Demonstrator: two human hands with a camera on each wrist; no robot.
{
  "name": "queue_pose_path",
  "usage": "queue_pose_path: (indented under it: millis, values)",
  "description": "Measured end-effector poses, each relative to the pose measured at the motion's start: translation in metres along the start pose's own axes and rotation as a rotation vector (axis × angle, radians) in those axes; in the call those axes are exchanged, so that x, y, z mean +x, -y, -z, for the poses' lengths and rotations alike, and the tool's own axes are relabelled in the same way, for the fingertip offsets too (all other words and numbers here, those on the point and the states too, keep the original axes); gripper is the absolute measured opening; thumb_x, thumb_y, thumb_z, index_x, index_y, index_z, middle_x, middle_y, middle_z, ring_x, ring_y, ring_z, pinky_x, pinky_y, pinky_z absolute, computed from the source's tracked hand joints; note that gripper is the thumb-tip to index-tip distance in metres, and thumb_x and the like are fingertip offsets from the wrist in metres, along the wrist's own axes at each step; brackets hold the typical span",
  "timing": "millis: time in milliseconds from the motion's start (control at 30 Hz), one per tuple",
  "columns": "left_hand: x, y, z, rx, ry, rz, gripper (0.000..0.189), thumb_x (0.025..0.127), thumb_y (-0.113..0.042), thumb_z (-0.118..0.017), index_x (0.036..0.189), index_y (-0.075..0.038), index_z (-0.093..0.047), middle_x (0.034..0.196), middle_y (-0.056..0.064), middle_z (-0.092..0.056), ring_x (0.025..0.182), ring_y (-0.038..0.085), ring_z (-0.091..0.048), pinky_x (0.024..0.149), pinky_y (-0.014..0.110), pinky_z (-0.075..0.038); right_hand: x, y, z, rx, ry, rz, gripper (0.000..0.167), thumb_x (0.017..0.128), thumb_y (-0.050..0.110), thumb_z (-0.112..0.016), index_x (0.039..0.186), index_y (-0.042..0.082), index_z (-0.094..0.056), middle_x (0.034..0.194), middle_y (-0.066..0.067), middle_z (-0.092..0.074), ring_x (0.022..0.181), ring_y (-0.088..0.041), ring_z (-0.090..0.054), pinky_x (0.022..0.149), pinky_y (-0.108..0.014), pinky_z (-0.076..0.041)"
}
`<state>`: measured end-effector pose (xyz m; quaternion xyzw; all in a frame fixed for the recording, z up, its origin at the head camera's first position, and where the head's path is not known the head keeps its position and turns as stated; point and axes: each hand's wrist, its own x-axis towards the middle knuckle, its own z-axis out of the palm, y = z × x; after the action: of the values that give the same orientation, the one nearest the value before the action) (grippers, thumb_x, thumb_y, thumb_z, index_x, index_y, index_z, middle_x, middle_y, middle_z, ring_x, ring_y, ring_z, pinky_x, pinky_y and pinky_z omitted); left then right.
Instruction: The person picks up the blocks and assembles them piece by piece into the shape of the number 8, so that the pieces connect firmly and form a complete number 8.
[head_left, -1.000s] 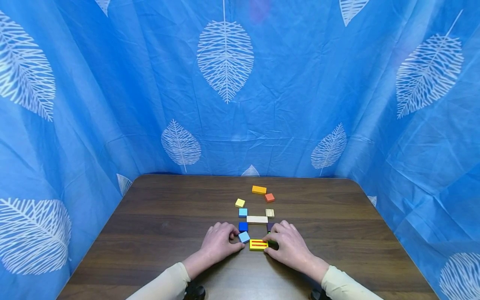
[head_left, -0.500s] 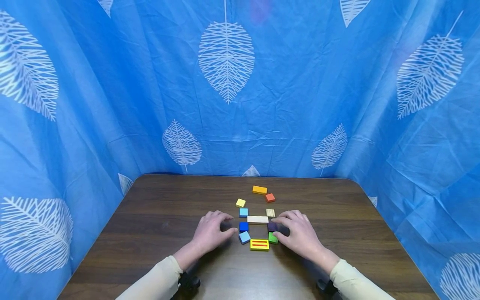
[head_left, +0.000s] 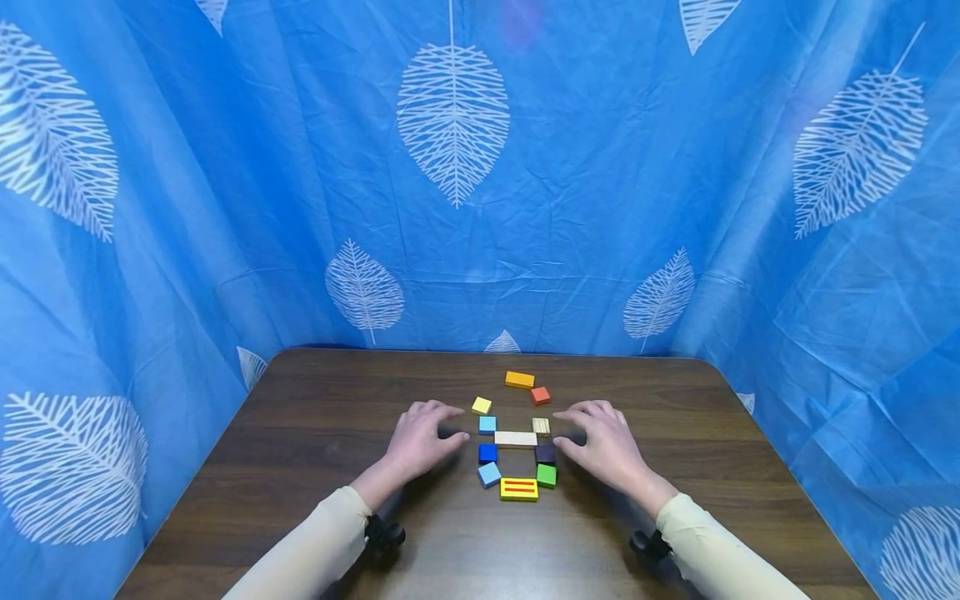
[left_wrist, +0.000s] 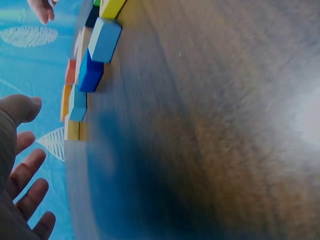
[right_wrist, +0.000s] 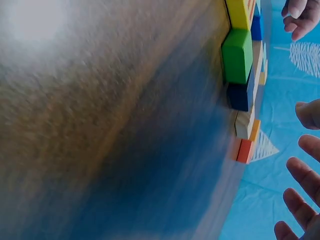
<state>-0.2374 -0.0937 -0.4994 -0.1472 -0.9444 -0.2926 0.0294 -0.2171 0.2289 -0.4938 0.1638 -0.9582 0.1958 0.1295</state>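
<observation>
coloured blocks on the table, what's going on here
A person has the left hand and right hand on either side of a set of coloured blocks on a brown table, holding none of them. The blocks lie in a loose ring: a red-striped yellow block nearest the person, an orange block farthest away, and a long pale block across the middle.

The table is brown and wood-grained, its far corners rounded. Farthest out lie an orange block and a red block. Down the left: a pale-yellow block, sky-blue block, dark-blue block and skewed light-blue block. Down the right: a striped block, dark block and green block. Between these lies a cream bar; nearest, a yellow block with 2 red lines.
</observation>
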Motion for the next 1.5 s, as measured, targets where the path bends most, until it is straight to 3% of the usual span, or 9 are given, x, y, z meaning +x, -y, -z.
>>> queue_pose_path:
  millis: [433, 667, 1000, 1233, 1500]
  values:
    - [0.023, 0.007, -0.013, -0.005, 0.074, -0.024, 0.043, 0.09, -0.04, -0.078, 0.126, -0.017, -0.072, 0.121, 0.001, -0.067, 0.118, 0.025, -0.053, 0.1, 0.049, -0.043, 0.028, -0.018, -0.01, 0.072, 0.026, -0.087, 0.041, 0.09, 0.032, -0.079, 0.127, 0.015, -0.073, 0.124, -0.009, -0.066, 0.12, -0.035, -0.051, 0.1, -0.058, -0.038]
    - [0.032, 0.01, -0.02, -0.01, 0.103, -0.034, 0.042, 0.091, -0.041, -0.077, 0.125, -0.016, -0.072, 0.117, 0.0, -0.067, 0.113, 0.024, -0.053, 0.1, 0.048, -0.041, 0.042, -0.028, -0.018, 0.122, 0.092, -0.117, 0.041, 0.095, 0.029, -0.074, 0.132, 0.012, -0.069, 0.131, -0.013, -0.062, 0.121, -0.035, -0.053, 0.099, -0.057, -0.044]
    - [0.038, 0.013, -0.028, 0.015, 0.124, -0.045, 0.041, 0.091, -0.043, -0.077, 0.122, -0.017, -0.073, 0.114, -0.001, -0.069, 0.111, 0.023, -0.054, 0.101, 0.047, -0.042, 0.063, -0.04, -0.032, 0.141, 0.16, -0.157, 0.041, 0.099, 0.025, -0.069, 0.137, 0.009, -0.065, 0.139, -0.018, -0.057, 0.128, -0.04, -0.051, 0.104, -0.059, -0.042]
    - [0.041, 0.015, -0.032, 0.029, 0.117, -0.037, 0.043, 0.091, -0.045, -0.076, 0.123, -0.017, -0.073, 0.114, -0.002, -0.068, 0.112, 0.023, -0.054, 0.101, 0.047, -0.041, 0.073, -0.037, -0.036, 0.146, 0.198, -0.189, 0.043, 0.099, 0.024, -0.068, 0.139, 0.008, -0.062, 0.14, -0.018, -0.057, 0.131, -0.038, -0.051, 0.106, -0.059, -0.04]
    - [0.041, 0.015, -0.035, 0.044, 0.104, -0.042, 0.041, 0.091, -0.045, -0.076, 0.122, -0.019, -0.074, 0.11, -0.004, -0.068, 0.109, 0.022, -0.055, 0.098, 0.046, -0.041, 0.081, -0.041, -0.04, 0.108, 0.233, -0.171, 0.043, 0.099, 0.023, -0.067, 0.139, 0.008, -0.063, 0.138, -0.016, -0.059, 0.129, -0.036, -0.051, 0.108, -0.055, -0.039]
